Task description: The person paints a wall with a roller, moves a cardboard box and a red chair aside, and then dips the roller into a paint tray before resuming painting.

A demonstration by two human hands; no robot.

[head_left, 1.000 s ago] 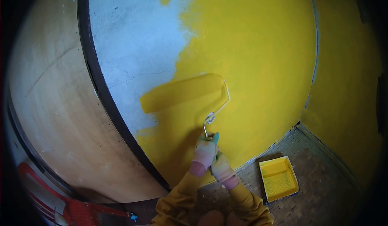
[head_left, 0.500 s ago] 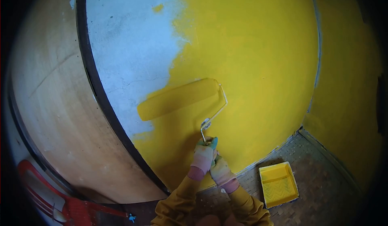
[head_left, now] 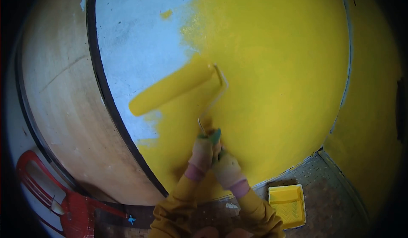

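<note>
A paint roller (head_left: 172, 89) coated in yellow lies slantwise against the wall, over the border between yellow paint (head_left: 272, 85) and the bare pale blue surface (head_left: 136, 51). Its thin wire frame bends down to a handle wrapped by both gloved hands. My left hand (head_left: 202, 153) is closed around the handle just below the wire. Lower down and to the right, my right hand (head_left: 226, 168) is closed on the same handle, most of which the gloves hide.
A yellow paint tray (head_left: 287, 206) rests on the floor at the lower right. At the lower left stands a red plastic chair (head_left: 78, 214). A dark trim strip (head_left: 111, 99) divides the wall from a wooden panel (head_left: 63, 93).
The roller has moved left and tilted more steeply, its right end rising. Both hands have shifted up and left with it. The view has also shifted slightly.
</note>
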